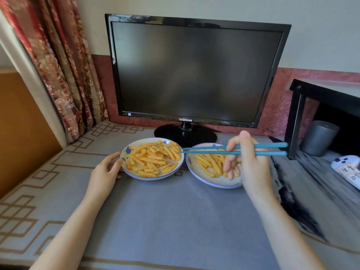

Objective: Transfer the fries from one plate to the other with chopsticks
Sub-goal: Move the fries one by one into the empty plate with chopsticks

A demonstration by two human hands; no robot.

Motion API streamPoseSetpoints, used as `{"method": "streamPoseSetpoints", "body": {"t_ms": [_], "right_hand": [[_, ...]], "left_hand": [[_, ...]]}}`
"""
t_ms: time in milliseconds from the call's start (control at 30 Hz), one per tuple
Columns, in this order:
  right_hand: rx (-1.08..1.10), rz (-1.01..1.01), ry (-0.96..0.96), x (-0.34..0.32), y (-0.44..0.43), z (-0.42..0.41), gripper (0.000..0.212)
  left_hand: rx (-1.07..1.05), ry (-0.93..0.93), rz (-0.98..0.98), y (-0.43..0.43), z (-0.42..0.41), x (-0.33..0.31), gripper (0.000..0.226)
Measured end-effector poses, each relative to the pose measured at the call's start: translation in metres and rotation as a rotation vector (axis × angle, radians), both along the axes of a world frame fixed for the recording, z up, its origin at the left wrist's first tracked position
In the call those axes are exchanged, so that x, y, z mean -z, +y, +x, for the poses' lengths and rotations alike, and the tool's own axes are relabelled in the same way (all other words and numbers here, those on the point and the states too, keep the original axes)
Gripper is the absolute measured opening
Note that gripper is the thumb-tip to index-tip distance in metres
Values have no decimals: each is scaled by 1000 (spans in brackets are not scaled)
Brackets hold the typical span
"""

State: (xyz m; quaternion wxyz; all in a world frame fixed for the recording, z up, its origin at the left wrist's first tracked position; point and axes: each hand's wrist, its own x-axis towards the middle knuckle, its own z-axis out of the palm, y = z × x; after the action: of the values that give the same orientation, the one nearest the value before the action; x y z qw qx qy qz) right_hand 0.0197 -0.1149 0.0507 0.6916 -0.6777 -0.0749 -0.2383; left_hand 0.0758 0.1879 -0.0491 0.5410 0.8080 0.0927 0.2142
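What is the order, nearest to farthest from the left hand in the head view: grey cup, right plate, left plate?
1. The left plate: the left hand holds its left rim.
2. The right plate: beside the left plate, under the right hand gripping the chopsticks.
3. The grey cup: far right, under the black shelf.

blue chopsticks (204, 150) level over two side-by-side plates of fries (153, 158)

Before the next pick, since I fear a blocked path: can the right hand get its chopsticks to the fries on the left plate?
Likely yes: the right hand holds the chopsticks with their tips at the fries on the left plate; nothing lies between.
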Motion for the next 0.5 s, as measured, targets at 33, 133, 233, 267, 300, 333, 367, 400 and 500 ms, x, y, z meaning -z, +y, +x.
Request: {"method": "streamPoseSetpoints", "body": {"t_ms": [33, 133, 233, 267, 300, 333, 367, 400, 500], "right_hand": [[-35, -12, 13, 1, 6, 4, 44], [-134, -58, 31, 8, 23, 15, 44], [-208, -92, 25, 15, 34, 22, 44], [-223, -93, 22, 17, 36, 24, 44], [-231, -91, 17, 18, 38, 25, 43], [-232, -87, 8, 20, 39, 25, 42], [-230, -81, 0, 21, 40, 26, 42], [-223, -73, -2, 22, 39, 26, 42], [-190, -33, 30, 25, 36, 27, 43]], "left_hand": [[2, -1, -4, 0, 0, 0, 30], [8, -4, -16, 1, 0, 0, 30], [12, -6, -19, -1, -1, -1, 30], [9, -5, -22, -1, -1, -1, 30], [9, -4, -25, -2, -2, -2, 30], [9, -3, -27, -2, -2, -3, 30], [10, -2, -28, -2, -2, -3, 31], [10, -2, -27, -2, -2, -3, 31], [3, -1, -21, -3, -3, -4, 30]]}}
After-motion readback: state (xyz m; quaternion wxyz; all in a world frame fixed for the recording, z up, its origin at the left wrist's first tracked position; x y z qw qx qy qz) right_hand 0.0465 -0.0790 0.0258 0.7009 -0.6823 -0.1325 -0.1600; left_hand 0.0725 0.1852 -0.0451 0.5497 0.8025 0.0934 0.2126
